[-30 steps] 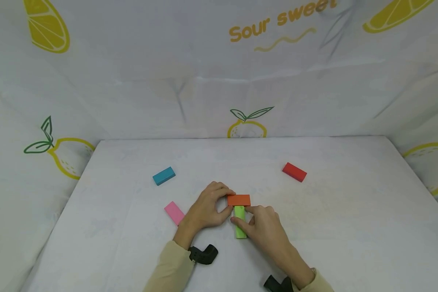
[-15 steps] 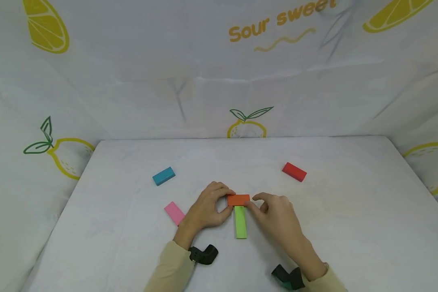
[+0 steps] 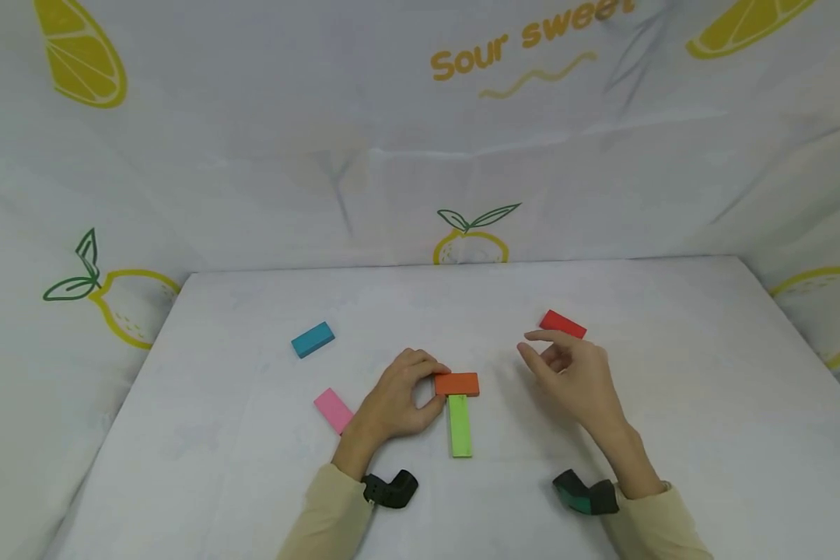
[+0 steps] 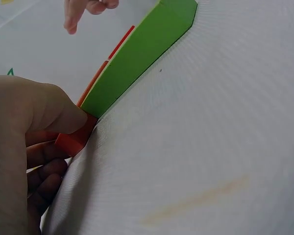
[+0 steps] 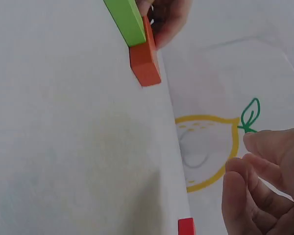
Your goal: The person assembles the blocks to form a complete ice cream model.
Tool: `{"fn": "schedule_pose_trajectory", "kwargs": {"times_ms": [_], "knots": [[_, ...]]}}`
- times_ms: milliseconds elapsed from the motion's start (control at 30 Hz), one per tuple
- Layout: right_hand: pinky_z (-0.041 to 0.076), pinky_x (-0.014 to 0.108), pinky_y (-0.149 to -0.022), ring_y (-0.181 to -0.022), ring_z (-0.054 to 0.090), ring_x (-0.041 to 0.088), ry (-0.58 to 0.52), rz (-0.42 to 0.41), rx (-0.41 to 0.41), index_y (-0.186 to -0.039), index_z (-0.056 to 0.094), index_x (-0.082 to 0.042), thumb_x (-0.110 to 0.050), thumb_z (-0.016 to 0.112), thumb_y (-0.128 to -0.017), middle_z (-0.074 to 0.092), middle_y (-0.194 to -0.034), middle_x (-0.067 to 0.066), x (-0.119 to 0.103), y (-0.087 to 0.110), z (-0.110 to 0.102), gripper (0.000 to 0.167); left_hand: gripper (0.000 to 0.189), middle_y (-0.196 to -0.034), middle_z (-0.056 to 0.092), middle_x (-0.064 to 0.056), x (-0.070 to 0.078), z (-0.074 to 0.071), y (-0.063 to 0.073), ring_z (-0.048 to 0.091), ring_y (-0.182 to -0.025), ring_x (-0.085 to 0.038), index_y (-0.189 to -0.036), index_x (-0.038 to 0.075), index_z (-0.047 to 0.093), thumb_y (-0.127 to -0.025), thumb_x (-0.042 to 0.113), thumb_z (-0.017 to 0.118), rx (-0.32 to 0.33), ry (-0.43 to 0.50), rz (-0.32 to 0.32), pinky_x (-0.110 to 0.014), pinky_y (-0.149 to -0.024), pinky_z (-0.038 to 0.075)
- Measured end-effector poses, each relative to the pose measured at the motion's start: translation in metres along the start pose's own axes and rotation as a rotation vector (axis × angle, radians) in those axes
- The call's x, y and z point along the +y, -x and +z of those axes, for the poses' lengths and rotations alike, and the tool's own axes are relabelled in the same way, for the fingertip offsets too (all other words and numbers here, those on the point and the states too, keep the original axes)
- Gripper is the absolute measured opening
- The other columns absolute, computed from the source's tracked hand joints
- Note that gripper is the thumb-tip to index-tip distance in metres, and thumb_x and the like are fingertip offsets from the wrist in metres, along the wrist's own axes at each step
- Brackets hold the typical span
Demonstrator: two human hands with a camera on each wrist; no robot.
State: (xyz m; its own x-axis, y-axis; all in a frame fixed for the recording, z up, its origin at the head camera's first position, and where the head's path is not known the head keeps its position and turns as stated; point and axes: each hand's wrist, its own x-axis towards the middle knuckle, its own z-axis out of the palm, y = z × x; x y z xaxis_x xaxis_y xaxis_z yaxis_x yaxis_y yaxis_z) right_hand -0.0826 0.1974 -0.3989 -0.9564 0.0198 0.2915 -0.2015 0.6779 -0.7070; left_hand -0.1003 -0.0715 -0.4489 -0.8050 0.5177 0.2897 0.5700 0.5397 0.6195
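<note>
My left hand (image 3: 397,400) pinches the left end of an orange block (image 3: 460,384) between thumb and fingers, as the left wrist view also shows. A light green block (image 3: 460,428) touches the orange block's near side, the two forming a T on the table. Over the table to the right, my right hand (image 3: 579,383) holds nothing, its thumb and index finger apart and the other fingers loosely bent. Just beyond it lies a red block (image 3: 558,321), partly covered by the hand in the head view. In the right wrist view, only an end of the red block (image 5: 186,226) shows.
On the white table (image 3: 252,482), a blue block (image 3: 313,340) lies at the back left. A pink block (image 3: 333,409) is beside my left wrist, which partly hides it. A white cloth (image 3: 273,171) with lemon prints hangs behind the table's far edge.
My right hand has left the green block, passed the orange block's right end, and moved right and away toward the red block. My left hand keeps its place on the orange block.
</note>
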Motion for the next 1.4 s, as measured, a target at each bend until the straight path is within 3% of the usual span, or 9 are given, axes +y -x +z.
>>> {"fn": "schedule_pose_trajectory", "kwargs": {"times_ms": [300, 567, 667, 933, 1167, 1400], "knots": [[0.043, 0.016, -0.054, -0.055, 0.056, 0.003, -0.064, 0.043, 0.087, -0.105, 0.078, -0.007, -0.017, 0.077, -0.09, 0.062, -0.07, 0.006, 0.03, -0.014, -0.014, 0.018, 0.025, -0.104, 0.072, 0.0, 0.0, 0.001, 0.0, 0.06, -0.101, -0.015, -0.111, 0.009, 0.075, -0.087, 0.014, 0.07, 0.01, 0.004, 0.014, -0.032, -0.093, 0.054], [0.034, 0.024, -0.05, -0.05, 0.039, 0.007, -0.103, 0.246, 0.106, -0.116, 0.074, -0.011, -0.031, 0.069, -0.096, 0.046, -0.066, -0.008, 0.06, -0.022, -0.024, 0.029, 0.025, -0.105, 0.072, 0.0, -0.001, 0.002, 0.0, 0.06, -0.1, -0.015, -0.111, 0.009, 0.075, -0.087, 0.013, 0.069, 0.007, 0.011, 0.016, -0.032, -0.092, 0.054], [0.031, 0.027, -0.05, -0.049, 0.034, 0.007, -0.127, 0.277, 0.11, -0.119, 0.072, -0.008, -0.033, 0.07, -0.096, 0.043, -0.066, -0.008, 0.067, -0.023, -0.027, 0.034, 0.025, -0.104, 0.072, 0.0, -0.001, 0.002, -0.001, 0.06, -0.1, -0.015, -0.111, 0.009, 0.075, -0.087, 0.013, 0.069, 0.011, 0.009, 0.024, -0.032, -0.092, 0.054], [0.034, 0.024, -0.056, -0.062, 0.039, 0.007, -0.139, 0.333, 0.14, -0.123, 0.071, -0.005, -0.03, 0.07, -0.096, 0.044, -0.066, -0.01, 0.077, -0.026, -0.027, 0.037, 0.026, -0.104, 0.072, 0.0, -0.003, 0.001, 0.0, 0.059, -0.1, -0.015, -0.111, 0.009, 0.074, -0.087, 0.014, 0.069, 0.006, 0.003, 0.019, -0.032, -0.092, 0.053], [0.035, 0.024, -0.059, -0.067, 0.041, 0.009, -0.123, 0.414, 0.105, -0.129, 0.068, -0.009, -0.039, 0.066, -0.097, 0.043, -0.068, -0.01, 0.084, -0.025, -0.029, 0.044, 0.026, -0.105, 0.071, 0.0, -0.003, 0.001, 0.001, 0.059, -0.101, -0.015, -0.112, 0.009, 0.074, -0.087, 0.014, 0.069, 0.001, 0.009, 0.012, -0.032, -0.093, 0.054], [0.031, 0.028, -0.051, -0.06, 0.035, 0.007, -0.127, 0.402, 0.021, -0.132, 0.064, -0.007, -0.041, 0.068, -0.096, 0.036, -0.073, -0.009, 0.086, -0.025, -0.032, 0.049, 0.026, -0.106, 0.071, 0.0, 0.0, 0.0, 0.001, 0.059, -0.1, -0.015, -0.112, 0.009, 0.074, -0.087, 0.013, 0.069, 0.003, 0.01, 0.015, -0.032, -0.093, 0.053]]}}
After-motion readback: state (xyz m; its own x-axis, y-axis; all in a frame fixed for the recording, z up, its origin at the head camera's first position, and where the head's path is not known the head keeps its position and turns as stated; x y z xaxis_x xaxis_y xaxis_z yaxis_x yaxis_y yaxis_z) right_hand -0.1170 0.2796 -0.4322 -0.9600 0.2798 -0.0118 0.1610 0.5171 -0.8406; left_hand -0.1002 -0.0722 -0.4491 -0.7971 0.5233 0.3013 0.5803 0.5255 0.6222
